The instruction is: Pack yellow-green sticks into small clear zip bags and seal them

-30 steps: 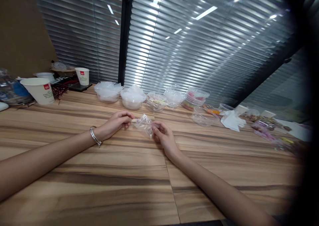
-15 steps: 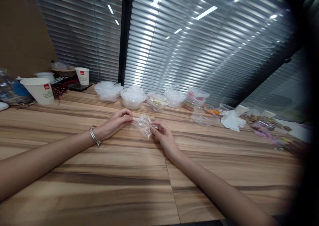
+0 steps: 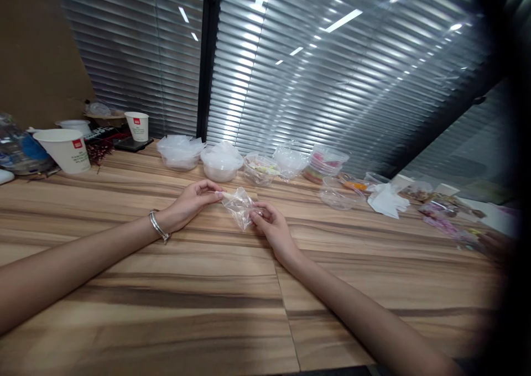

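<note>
A small crinkled clear plastic bag (image 3: 239, 207) is held between my two hands, just above or on the wooden table (image 3: 166, 309). My left hand (image 3: 194, 202), with a silver bangle (image 3: 157, 226) on its wrist, pinches the bag's left end between thumb and fingers. Beside those fingertips shows a pale slim bit, too small to name, at the bag's upper left. On the other side, my right hand (image 3: 271, 224) has thumb and fingers closed on the bag's right edge.
Behind my hands stand clear tubs with white plastic (image 3: 222, 163), a tub with pale yellowish bits (image 3: 261, 168) and stacked tubs (image 3: 326, 163). Paper cups (image 3: 68, 152) are at left. White crumpled tissue (image 3: 388, 200) lies right. Another person's hand (image 3: 495, 243) blurs at far right.
My left fingertips have shifted very slightly along the bag's left end, and its crinkles have changed a little. My right hand keeps almost the same place.
</note>
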Action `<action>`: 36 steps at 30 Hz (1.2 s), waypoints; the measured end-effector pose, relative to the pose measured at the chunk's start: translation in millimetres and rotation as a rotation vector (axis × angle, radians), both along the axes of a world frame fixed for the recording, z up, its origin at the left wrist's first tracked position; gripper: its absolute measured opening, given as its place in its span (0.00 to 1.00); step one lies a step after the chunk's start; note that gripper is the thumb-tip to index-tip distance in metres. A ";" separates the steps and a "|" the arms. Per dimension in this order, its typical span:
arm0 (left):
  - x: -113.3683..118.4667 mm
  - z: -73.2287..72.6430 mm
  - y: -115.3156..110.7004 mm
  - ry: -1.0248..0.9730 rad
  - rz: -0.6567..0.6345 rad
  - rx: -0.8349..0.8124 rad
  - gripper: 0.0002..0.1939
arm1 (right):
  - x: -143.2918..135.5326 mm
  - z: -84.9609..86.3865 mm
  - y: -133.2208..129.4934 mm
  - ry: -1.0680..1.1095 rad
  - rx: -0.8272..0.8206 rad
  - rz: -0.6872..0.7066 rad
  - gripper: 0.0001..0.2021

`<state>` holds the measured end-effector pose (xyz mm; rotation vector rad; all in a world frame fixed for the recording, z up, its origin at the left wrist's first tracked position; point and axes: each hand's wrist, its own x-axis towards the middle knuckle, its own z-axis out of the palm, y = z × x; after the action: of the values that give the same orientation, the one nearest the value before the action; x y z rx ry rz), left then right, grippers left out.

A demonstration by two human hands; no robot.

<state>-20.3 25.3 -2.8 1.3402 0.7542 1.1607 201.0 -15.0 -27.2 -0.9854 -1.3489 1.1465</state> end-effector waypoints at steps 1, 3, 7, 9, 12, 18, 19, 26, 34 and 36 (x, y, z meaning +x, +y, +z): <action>0.1 0.2 -0.4 -0.007 -0.018 -0.009 0.11 | -0.1 0.4 -0.1 0.003 0.001 0.001 0.14; 0.2 0.7 -1.1 -0.020 -0.039 -0.023 0.11 | -0.4 0.9 -0.3 0.008 0.001 0.005 0.14; 0.6 1.4 -1.0 0.062 0.015 0.008 0.14 | -0.2 -0.5 0.5 0.015 0.007 0.013 0.14; 0.8 1.4 -0.7 0.095 0.031 0.022 0.14 | 0.3 -1.9 1.1 0.024 0.012 0.018 0.14; 1.1 1.2 -0.2 0.121 0.008 0.036 0.13 | 0.8 -2.8 1.4 0.034 0.013 0.033 0.13; 1.8 1.3 -0.1 0.194 -0.035 0.067 0.14 | 0.3 -0.9 0.7 0.050 -0.001 0.020 0.13; 2.1 1.5 -0.3 0.205 -0.045 0.072 0.14 | 0.3 -0.8 0.9 0.060 -0.004 0.013 0.13; 4.5 1.2 -3.3 0.245 -0.096 0.138 0.21 | 1.2 -1.6 3.1 0.142 -0.024 -0.048 0.14; 5.2 1.2 -5.6 0.203 -0.023 0.198 0.17 | 0.1 0.4 1.4 0.137 -0.063 0.006 0.14; 5.2 0.9 -5.2 0.204 -0.020 0.210 0.17 | 0.0 0.4 1.3 0.134 -0.060 0.013 0.14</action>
<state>-15.1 20.1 -1.9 1.6566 0.7780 1.1215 201.0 -13.8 -26.8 -0.9264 -1.2216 1.2470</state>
